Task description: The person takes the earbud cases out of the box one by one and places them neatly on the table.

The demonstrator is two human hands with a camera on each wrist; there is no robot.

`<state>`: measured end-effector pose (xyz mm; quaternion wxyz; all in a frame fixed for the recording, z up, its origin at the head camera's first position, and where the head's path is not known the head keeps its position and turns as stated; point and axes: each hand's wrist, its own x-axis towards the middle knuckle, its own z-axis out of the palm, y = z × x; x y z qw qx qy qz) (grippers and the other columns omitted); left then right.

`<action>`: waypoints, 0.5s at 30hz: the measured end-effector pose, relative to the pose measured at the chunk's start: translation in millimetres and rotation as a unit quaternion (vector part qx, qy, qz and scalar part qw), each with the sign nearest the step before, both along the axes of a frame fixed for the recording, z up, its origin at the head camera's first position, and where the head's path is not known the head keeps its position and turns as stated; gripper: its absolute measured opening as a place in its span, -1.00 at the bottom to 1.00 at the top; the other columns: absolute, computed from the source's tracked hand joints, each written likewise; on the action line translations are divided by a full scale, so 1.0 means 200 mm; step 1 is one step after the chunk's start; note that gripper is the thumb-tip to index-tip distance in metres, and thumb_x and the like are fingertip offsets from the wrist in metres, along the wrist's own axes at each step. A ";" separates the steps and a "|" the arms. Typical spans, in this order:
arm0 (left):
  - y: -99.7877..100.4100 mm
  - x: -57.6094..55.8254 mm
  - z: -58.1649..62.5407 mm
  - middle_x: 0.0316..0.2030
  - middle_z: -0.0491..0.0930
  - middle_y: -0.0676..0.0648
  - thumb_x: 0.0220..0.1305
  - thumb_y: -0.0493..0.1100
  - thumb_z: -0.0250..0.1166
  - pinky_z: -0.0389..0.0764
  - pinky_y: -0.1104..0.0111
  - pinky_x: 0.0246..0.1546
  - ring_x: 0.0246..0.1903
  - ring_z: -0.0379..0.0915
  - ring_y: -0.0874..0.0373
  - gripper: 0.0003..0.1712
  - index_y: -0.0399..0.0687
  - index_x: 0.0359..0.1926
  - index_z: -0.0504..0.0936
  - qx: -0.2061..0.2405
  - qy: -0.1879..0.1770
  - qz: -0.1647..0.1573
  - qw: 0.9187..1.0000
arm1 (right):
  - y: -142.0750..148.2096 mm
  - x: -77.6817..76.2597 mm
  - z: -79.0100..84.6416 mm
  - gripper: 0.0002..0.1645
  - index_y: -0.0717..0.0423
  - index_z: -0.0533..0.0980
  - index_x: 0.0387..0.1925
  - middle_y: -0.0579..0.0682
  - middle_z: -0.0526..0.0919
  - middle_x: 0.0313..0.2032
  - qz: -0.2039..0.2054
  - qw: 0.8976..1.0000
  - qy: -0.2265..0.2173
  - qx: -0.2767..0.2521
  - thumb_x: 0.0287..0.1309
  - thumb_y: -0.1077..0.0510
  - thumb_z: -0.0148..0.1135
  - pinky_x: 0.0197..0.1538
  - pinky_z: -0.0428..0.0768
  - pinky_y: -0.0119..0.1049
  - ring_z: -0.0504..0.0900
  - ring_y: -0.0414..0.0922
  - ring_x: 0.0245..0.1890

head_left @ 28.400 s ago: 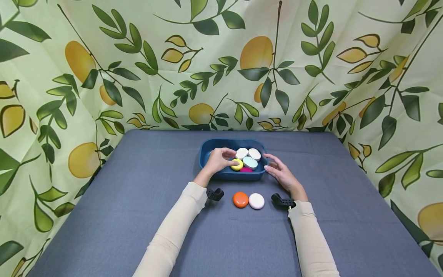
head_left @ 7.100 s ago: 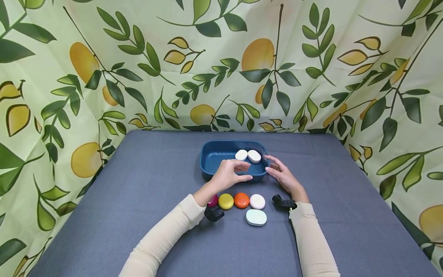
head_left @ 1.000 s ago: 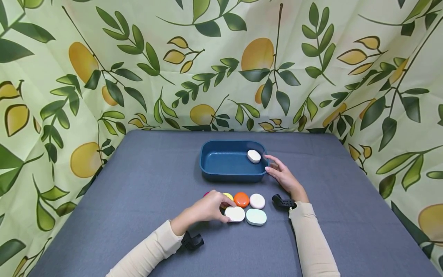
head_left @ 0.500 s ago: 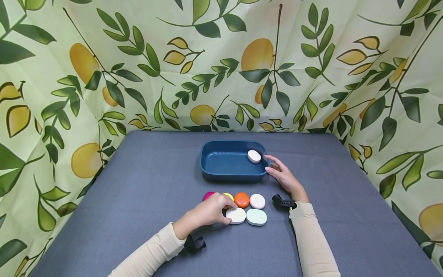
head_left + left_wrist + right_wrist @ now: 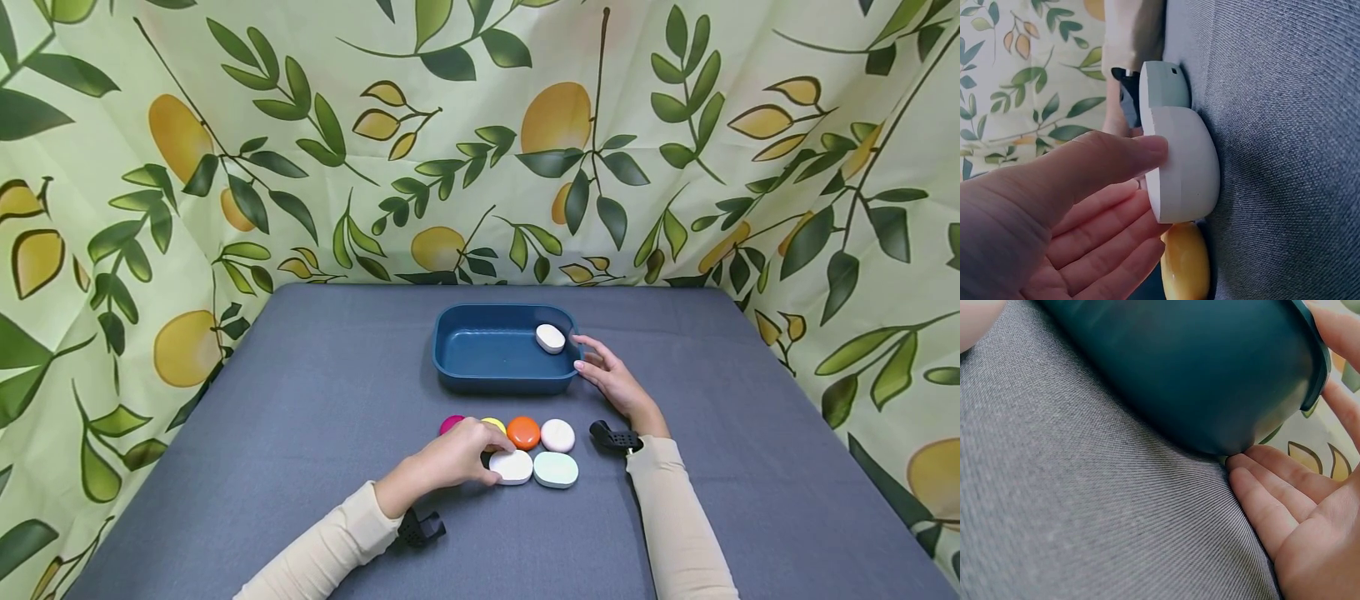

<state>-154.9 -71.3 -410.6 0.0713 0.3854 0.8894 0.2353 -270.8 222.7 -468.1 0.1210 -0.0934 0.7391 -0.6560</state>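
My left hand (image 5: 457, 454) pinches a white oval piece (image 5: 512, 468), thumb on its near side and fingers on the far side. In the left wrist view that white oval piece (image 5: 1185, 165) stands thick and bevelled, low over the cloth. Beside it lies a mint-green oval piece (image 5: 556, 471). Behind them is a row of round pieces: magenta (image 5: 451, 424), yellow (image 5: 494, 425), orange (image 5: 523, 433) and white (image 5: 558, 436); my left hand partly covers the magenta and yellow ones. My right hand (image 5: 617, 383) rests extended fingers against the right end of a blue box (image 5: 487, 384).
Inside the box, at its right end, lies one white oval piece (image 5: 551, 338). A grey-blue cloth (image 5: 337, 375) covers the table. Leaf-patterned curtains (image 5: 465, 100) hang behind and at both sides.
Since seven seconds ago, my left hand has brought one white oval from the box to the spot beside the mint-green oval. Over the last second it shifted slightly nearer. My right hand stays put.
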 end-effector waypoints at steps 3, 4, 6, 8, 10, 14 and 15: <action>0.00 0.00 0.02 -0.21 0.74 -0.03 -0.05 -0.24 0.50 0.61 0.51 -0.11 -0.19 0.59 0.17 -0.62 -0.16 -0.12 0.72 0.005 -0.010 -0.005 1.000 | 0.00 0.00 0.00 -0.28 0.05 0.05 0.45 0.36 -0.07 0.48 0.000 1.000 -0.001 0.002 0.37 0.11 0.07 0.51 -0.01 0.22 -0.01 0.28 0.49; 0.00 -0.01 0.03 -0.19 0.74 -0.04 -0.04 -0.24 0.50 0.62 0.49 -0.08 -0.17 0.60 0.16 -0.62 -0.16 -0.11 0.72 0.009 -0.016 -0.004 1.000 | 0.00 0.00 0.00 -0.29 0.06 0.04 0.45 0.36 -0.07 0.48 0.001 1.000 -0.001 0.001 0.37 0.12 0.06 0.51 -0.01 0.21 -0.01 0.29 0.49; 0.00 -0.03 0.06 -0.15 0.74 -0.08 -0.02 -0.24 0.49 0.63 0.42 -0.04 -0.12 0.62 0.11 -0.61 -0.19 -0.09 0.71 0.025 -0.024 -0.005 0.999 | 0.00 0.00 0.00 -0.29 0.06 0.05 0.45 0.36 -0.05 0.48 0.000 1.000 0.001 0.001 0.37 0.11 0.07 0.51 0.00 0.21 0.01 0.28 0.49; 0.01 -0.06 0.09 -0.12 0.74 -0.12 0.01 -0.24 0.47 0.64 0.33 -0.01 -0.08 0.63 0.07 -0.61 -0.21 -0.07 0.70 0.051 -0.033 0.000 0.998 | 0.00 0.00 0.01 -0.28 0.07 0.05 0.44 0.35 -0.04 0.47 -0.003 1.000 0.002 0.000 0.36 0.11 0.07 0.52 0.00 0.20 0.02 0.28 0.49; 0.02 -0.09 0.11 -0.08 0.73 -0.16 0.03 -0.25 0.46 0.65 0.29 0.01 -0.06 0.64 0.04 -0.60 -0.24 -0.05 0.69 0.081 -0.044 0.012 0.996 | 0.00 0.00 0.01 -0.28 0.07 0.06 0.44 0.35 -0.04 0.47 -0.004 1.000 0.003 -0.001 0.36 0.11 0.08 0.51 0.00 0.21 0.02 0.28 0.48; 0.06 -0.18 0.14 -0.02 0.69 -0.23 0.06 -0.25 0.44 0.64 0.23 0.07 -0.02 0.64 -0.05 -0.55 -0.27 0.02 0.65 0.144 -0.082 0.049 0.985 | 0.00 0.00 0.01 -0.29 0.06 0.06 0.44 0.35 -0.04 0.47 -0.005 1.000 -0.001 0.001 0.36 0.11 0.08 0.51 0.03 0.18 0.03 0.27 0.49; 0.07 -0.20 0.14 -0.02 0.69 -0.24 0.07 -0.25 0.44 0.64 0.23 0.08 -0.02 0.65 -0.06 -0.55 -0.27 0.02 0.64 0.156 -0.086 0.057 0.982 | 0.00 0.00 0.00 -0.30 0.06 0.06 0.44 0.35 -0.04 0.48 -0.004 1.000 -0.002 0.002 0.36 0.12 0.07 0.51 0.03 0.17 0.03 0.27 0.49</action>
